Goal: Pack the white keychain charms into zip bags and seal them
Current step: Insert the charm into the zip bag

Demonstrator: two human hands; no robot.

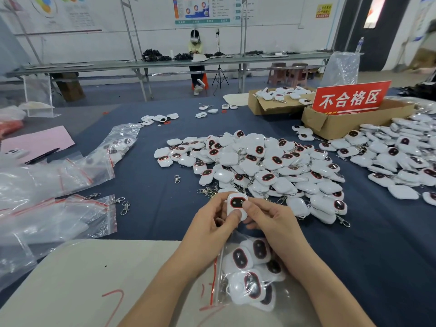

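Both hands hold one white keychain charm with a dark red-rimmed oval face, just above the blue cloth. My left hand grips it from the left and below. My right hand pinches it from the right, thumb on its face. Under my wrists lies a clear zip bag with a red strip, holding several charms. A big heap of loose charms spreads beyond my hands.
Empty and filled zip bags pile up at the left. Loose metal clasps lie by them. Cardboard boxes with a red sign stand back right. A beige board lies near me. A person sits at a far bench.
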